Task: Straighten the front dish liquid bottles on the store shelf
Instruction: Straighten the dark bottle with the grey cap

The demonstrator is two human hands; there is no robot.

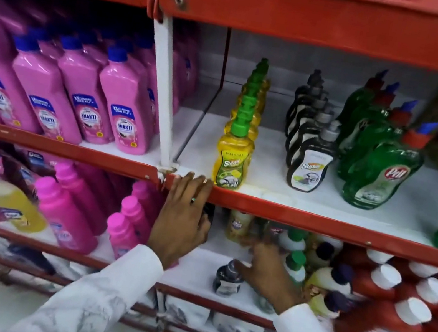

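On the middle shelf a yellow dish liquid bottle (233,155) with a green cap heads a row at the front edge. Beside it stand a row of black bottles (310,164) and a row of green bottles (379,176). My left hand (183,218) rests on the red shelf lip (319,221), fingers hooked over it just left of the yellow bottle. My right hand (268,277) reaches into the lower shelf, its thumb touching a small dark bottle (228,278) standing alone at the front. Whether its fingers grip anything is hidden.
Pink bottles (121,113) fill the left bay behind a white upright (163,91). The lower shelf holds green-capped bottles (295,262), pale yellow bottles with dark caps (335,278) and red bottles with white caps (397,311). A red shelf (326,18) hangs overhead.
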